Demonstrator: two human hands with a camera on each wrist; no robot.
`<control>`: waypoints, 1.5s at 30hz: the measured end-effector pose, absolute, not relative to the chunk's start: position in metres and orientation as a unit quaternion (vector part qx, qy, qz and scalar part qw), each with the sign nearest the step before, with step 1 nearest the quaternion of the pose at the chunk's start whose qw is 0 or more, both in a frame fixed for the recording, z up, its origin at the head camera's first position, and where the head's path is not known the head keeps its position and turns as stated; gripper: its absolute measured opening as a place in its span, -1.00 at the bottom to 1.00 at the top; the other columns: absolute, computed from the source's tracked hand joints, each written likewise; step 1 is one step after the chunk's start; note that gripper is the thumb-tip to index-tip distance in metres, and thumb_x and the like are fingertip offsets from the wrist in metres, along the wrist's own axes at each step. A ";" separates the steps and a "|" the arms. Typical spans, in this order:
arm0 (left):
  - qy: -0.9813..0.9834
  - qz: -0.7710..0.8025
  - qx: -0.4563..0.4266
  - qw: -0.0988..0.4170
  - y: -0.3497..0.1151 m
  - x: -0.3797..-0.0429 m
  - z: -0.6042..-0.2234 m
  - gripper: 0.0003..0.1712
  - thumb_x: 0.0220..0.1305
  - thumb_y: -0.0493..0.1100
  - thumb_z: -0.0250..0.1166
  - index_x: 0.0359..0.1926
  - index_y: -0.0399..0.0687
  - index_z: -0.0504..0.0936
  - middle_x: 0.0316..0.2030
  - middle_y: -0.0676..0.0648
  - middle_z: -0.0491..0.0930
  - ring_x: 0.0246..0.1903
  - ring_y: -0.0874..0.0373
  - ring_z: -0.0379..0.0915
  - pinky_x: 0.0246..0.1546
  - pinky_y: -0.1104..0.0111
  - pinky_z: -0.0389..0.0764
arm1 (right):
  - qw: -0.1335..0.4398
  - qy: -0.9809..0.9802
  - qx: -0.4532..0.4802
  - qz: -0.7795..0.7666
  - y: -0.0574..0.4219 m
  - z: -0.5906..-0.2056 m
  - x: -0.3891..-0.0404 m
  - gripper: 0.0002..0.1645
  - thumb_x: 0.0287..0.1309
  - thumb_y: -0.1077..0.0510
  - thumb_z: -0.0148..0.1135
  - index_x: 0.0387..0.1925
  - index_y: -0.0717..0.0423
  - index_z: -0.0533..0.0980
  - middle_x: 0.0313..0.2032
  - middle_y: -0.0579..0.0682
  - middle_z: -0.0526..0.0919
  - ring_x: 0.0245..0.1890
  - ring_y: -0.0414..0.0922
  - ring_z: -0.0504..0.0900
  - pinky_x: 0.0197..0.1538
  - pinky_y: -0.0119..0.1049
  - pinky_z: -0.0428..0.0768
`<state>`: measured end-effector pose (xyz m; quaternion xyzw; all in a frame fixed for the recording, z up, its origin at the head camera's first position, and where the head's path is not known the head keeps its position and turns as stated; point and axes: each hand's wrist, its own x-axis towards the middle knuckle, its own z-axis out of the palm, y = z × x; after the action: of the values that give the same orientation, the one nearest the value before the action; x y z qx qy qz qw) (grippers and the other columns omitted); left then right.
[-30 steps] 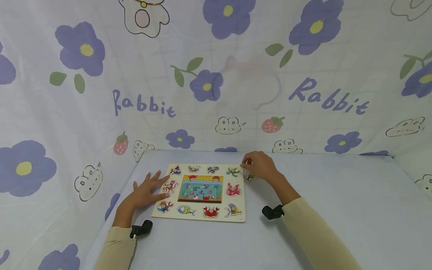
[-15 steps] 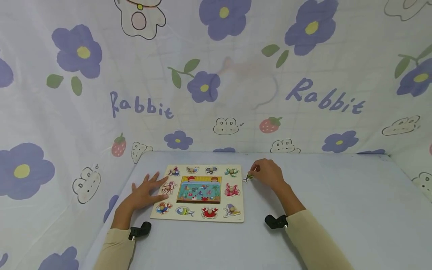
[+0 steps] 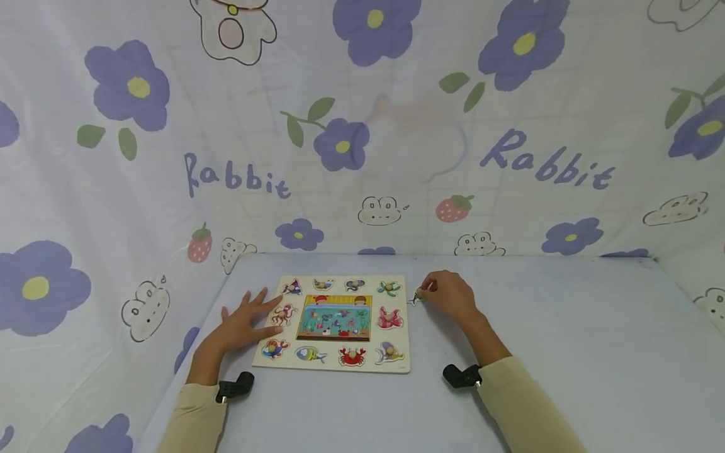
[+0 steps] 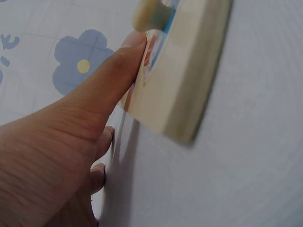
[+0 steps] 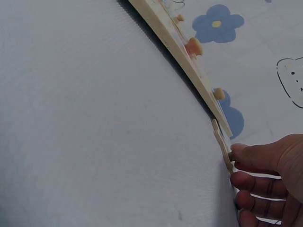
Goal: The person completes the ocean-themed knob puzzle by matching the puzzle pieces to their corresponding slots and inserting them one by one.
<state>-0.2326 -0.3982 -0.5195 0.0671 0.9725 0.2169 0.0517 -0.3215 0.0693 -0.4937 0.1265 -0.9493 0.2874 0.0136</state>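
Observation:
A wooden peg puzzle board (image 3: 345, 365) lies on the table, with knobbed sea-animal pieces around an aquarium picture. Fingers spread, my left hand (image 3: 242, 327) rests on its left edge. In the left wrist view, the thumb of that hand (image 4: 94, 104) lies along the board's face (image 4: 163, 94), close to a knob (image 4: 147, 16). Just off the board's right edge, my right hand (image 3: 450, 292) pinches a small puzzle piece (image 3: 415, 298) by its knob. The right wrist view shows this piece (image 5: 221, 142) edge-on, low at the table, under the thumb and fingers. Its printed animal is mostly hidden.
A pale cloth covers the table (image 3: 544, 340). Behind and beside it hangs a white curtain (image 3: 419, 214) printed with purple flowers. A black wrist camera (image 3: 461, 375) sits on the right wrist, another camera (image 3: 235, 387) on the left.
My right hand has come from near the board's upper right corner slightly right and down, and now pinches the small piece's knob. The left hand keeps its place on the board.

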 end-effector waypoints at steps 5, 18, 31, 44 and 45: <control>0.973 0.215 0.070 0.051 -0.398 -0.233 -0.521 0.00 0.17 0.45 0.32 0.55 0.30 0.23 0.60 -0.18 -0.08 0.54 -0.41 -0.42 0.22 -0.56 -0.49 | 0.015 -0.951 0.119 0.284 0.069 -0.498 -0.321 -0.80 0.22 0.01 0.45 -0.29 0.06 0.71 -0.41 -0.04 0.65 -0.40 -0.09 0.54 -0.40 -0.23 0.47; 0.973 0.213 0.070 0.054 -0.400 -0.234 -0.523 0.01 0.17 0.45 0.32 0.56 0.30 0.22 0.60 -0.19 -0.09 0.54 -0.42 -0.45 0.21 -0.56 -0.50 | 0.019 -0.951 0.120 0.284 0.067 -0.500 -0.324 -0.81 0.20 0.00 0.46 -0.33 0.03 0.69 -0.43 -0.05 0.63 -0.43 -0.10 0.51 -0.44 -0.26 0.43; 0.973 0.214 0.069 0.059 -0.396 -0.232 -0.516 0.00 0.19 0.43 0.32 0.56 0.27 0.22 0.60 -0.21 -0.09 0.54 -0.42 -0.44 0.22 -0.56 -0.50 | 0.033 -0.954 0.124 0.272 0.065 -0.498 -0.322 -0.84 0.23 0.05 0.45 -0.32 0.06 0.69 -0.45 -0.04 0.63 -0.43 -0.09 0.52 -0.41 -0.23 0.44; 0.971 0.222 0.070 0.059 -0.396 -0.233 -0.516 -0.01 0.19 0.40 0.35 0.55 0.25 0.24 0.60 -0.21 -0.08 0.54 -0.41 -0.45 0.22 -0.55 -0.52 | 0.013 -0.953 0.135 0.271 0.075 -0.493 -0.324 -0.87 0.27 0.09 0.40 -0.27 0.07 0.69 -0.44 -0.04 0.64 -0.42 -0.08 0.53 -0.40 -0.22 0.44; 0.971 0.223 0.069 0.059 -0.396 -0.233 -0.516 -0.01 0.19 0.40 0.35 0.55 0.25 0.24 0.60 -0.21 -0.08 0.54 -0.41 -0.45 0.22 -0.55 -0.52 | 0.010 -0.953 0.137 0.271 0.076 -0.492 -0.324 -0.87 0.27 0.09 0.40 -0.27 0.07 0.69 -0.43 -0.04 0.64 -0.42 -0.08 0.53 -0.40 -0.22 0.44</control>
<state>-0.2325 -0.3962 -0.5160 0.0695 0.9706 0.2227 0.0592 -0.3242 0.0760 -0.4922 0.1366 -0.9529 0.2707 0.0103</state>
